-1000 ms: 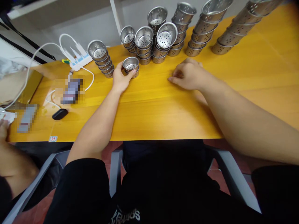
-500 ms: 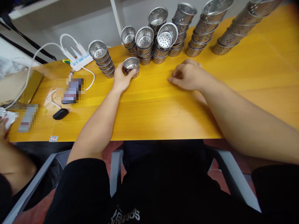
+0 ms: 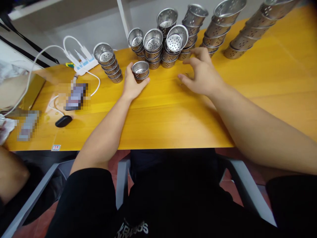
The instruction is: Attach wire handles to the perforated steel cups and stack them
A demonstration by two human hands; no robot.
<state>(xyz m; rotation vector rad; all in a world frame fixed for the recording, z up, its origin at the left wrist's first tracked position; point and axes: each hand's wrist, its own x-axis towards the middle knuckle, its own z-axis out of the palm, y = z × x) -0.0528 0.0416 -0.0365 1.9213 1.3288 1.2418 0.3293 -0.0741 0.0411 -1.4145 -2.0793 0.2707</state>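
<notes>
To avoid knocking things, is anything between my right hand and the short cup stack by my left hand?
Nothing visible stands between the right hand and the short stack; the left hand curves around its left and near sides. Taller stacks stand behind.

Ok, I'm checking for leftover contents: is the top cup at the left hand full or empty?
Empty: the top cup shows bare metal inside.

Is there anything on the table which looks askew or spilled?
One top cup, beyond the gap between the left hand and right hand, seems to lean right, out of line with the cups below. I see no spill.
</notes>
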